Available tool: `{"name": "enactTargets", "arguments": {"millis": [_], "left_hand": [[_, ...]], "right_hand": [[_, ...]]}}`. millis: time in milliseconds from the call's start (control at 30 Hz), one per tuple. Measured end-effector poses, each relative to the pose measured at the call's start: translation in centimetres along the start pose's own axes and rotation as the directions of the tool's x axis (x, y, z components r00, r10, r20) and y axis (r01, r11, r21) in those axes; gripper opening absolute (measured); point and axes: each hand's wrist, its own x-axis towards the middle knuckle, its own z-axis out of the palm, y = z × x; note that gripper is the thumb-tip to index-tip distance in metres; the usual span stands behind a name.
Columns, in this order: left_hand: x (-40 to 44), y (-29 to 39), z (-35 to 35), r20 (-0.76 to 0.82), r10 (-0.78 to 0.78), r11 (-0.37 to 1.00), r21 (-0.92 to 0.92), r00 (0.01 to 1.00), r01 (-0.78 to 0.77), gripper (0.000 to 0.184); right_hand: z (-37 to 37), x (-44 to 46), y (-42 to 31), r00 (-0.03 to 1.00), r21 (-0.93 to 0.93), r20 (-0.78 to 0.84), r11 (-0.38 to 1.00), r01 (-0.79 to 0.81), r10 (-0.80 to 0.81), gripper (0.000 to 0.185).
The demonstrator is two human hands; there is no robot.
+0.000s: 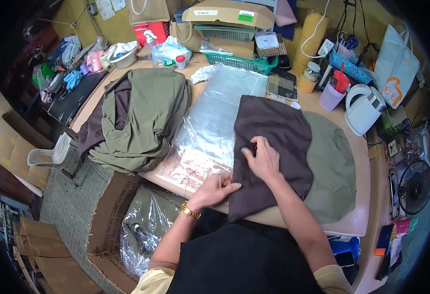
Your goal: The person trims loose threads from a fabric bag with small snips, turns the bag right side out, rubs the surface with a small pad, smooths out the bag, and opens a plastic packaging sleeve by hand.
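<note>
A dark brown cloth [278, 127] lies on the table in front of me, overlapping an olive green cloth [330, 166] on its right. My right hand [263, 159] rests on the brown cloth with its fingers bent and apart. At the cloth's lower left edge is my left hand [217, 189], its thumb on the fabric and its fingers curled; the edge lies between them. Clear plastic bags [220, 108] are stacked flat to the left of the brown cloth. Further left sits a pile of olive garments [146, 108] with dark brown parts showing.
A white kettle [364, 109], a lilac cup [332, 95] and a jar [312, 72] stand at the back right. Green baskets [242, 62] are at the back. Below the table's left front is a cardboard box [109, 215] holding plastic-wrapped cloth [151, 220].
</note>
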Motion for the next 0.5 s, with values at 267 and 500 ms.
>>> {"name": "enactTargets", "arguments": {"millis": [267,500], "left_hand": [[-1.3,0.9,-2.1,-0.104,-0.24,0.968,-0.093,0.965,0.231,0.034],[2.8,0.1,0.4,-0.178,-0.207,0.963,-0.209,0.962,0.169,0.045]], "right_hand": [[-1.3,5.9,5.6,0.967,-0.132,-0.127,0.962,-0.238,0.222,0.027],[-1.4,6.7,6.4,0.96,0.019,0.005,0.96,-0.278,0.278,0.029]]}}
